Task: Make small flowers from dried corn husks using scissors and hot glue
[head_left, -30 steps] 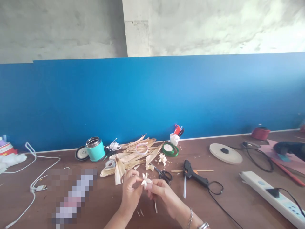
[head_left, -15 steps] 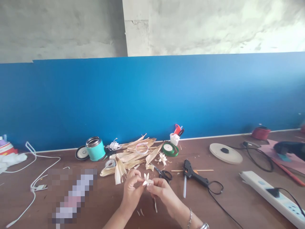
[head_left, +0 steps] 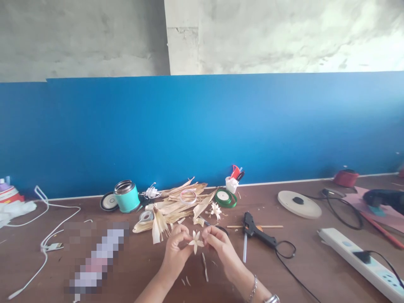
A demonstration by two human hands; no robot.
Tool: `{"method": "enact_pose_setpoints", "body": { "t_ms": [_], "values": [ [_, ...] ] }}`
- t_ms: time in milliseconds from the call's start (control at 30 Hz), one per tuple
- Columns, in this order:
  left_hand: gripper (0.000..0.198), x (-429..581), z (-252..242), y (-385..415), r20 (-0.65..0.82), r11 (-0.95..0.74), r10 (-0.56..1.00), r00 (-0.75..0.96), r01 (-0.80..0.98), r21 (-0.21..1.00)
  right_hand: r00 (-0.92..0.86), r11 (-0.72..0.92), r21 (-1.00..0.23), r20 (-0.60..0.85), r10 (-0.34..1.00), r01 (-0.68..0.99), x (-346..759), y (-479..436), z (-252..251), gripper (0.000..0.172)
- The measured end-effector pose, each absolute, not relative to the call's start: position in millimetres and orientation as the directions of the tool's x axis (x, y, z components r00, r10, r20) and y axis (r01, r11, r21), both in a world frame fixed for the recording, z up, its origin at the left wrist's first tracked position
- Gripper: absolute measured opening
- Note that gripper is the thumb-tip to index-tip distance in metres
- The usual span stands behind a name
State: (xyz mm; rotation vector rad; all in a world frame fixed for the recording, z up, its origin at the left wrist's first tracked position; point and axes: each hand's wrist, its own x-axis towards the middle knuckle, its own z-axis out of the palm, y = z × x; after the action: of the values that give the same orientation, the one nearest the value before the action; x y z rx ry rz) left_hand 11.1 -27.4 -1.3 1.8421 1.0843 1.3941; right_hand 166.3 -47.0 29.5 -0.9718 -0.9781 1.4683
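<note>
A small pale flower of pointed petals, apparently dried husk (head_left: 196,243), is pinched between the thumb and fingers of my left hand (head_left: 177,249). My right hand (head_left: 220,248) is closed in a pinch just right of the petals; whether it grips a petal tip or something else I cannot make out. Beyond the hands lie dried husks (head_left: 176,206) and a finished-looking spiky husk flower (head_left: 216,210). Scissors (head_left: 222,229) are partly hidden behind my right hand. A thin husk strip (head_left: 205,267) rests on the table below the flower.
A black glue gun (head_left: 259,231) with its cord lies right, across a thin wooden stick (head_left: 274,226). Green ribbon roll (head_left: 225,198), white cup of tools (head_left: 232,184) and turquoise jar (head_left: 126,198) stand behind. A power strip (head_left: 362,261) is far right, white cables (head_left: 44,231) left.
My right hand has drawn slightly up and right, away from the flower's centre. The flower has turned so its petals spread more fully, and my left hand still holds it.
</note>
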Motion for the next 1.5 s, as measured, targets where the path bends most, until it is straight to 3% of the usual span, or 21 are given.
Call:
{"method": "enact_pose_setpoints", "body": {
  "t_ms": [233, 767, 967, 1067, 1167, 1267, 1500],
  "values": [
    [0.022, 12.6, -3.1, -28.5, 0.521, -0.547, 0.837, 0.167, 0.301, 0.781, -0.153, -0.058, -0.950, -0.011, 0.988, -0.306, 163.9, -46.7, 27.4, 0.036],
    [0.020, 12.5, -1.4, -30.3, 0.539, -0.563, 0.825, 0.168, 0.318, 0.763, -0.116, -0.199, -0.924, -0.169, 0.979, -0.328, 160.0, -51.3, 31.5, 0.027],
    [0.019, 8.8, -5.0, -23.9, 0.487, -0.479, 0.873, 0.040, 0.269, 0.836, -0.071, -0.169, -0.929, -0.154, 0.986, -0.329, 168.1, -41.7, 19.5, 0.025],
    [0.021, 7.0, -8.0, -18.6, 0.432, -0.412, 0.898, -0.080, 0.187, 0.892, 0.031, -0.098, -0.959, -0.110, 0.993, -0.266, 172.6, -34.5, 11.1, 0.019],
    [0.023, 7.2, -9.7, -14.7, 0.325, -0.319, 0.927, -0.188, 0.059, 0.946, 0.068, -0.004, -0.980, -0.018, 0.998, -0.201, 174.1, -28.5, 0.4, 0.031],
    [0.027, 7.2, -10.0, -12.6, 0.240, -0.250, 0.942, -0.234, -0.012, 0.968, 0.066, 0.088, -0.993, 0.083, 0.994, -0.075, 173.8, -25.2, -9.9, 0.029],
    [0.026, -0.1, -10.0, -8.8, 0.349, -0.329, 0.908, -0.233, 0.121, 0.937, 0.058, 0.145, -0.982, 0.153, 0.987, 0.119, 176.3, -27.1, -11.9, 0.020]
  ]
}}
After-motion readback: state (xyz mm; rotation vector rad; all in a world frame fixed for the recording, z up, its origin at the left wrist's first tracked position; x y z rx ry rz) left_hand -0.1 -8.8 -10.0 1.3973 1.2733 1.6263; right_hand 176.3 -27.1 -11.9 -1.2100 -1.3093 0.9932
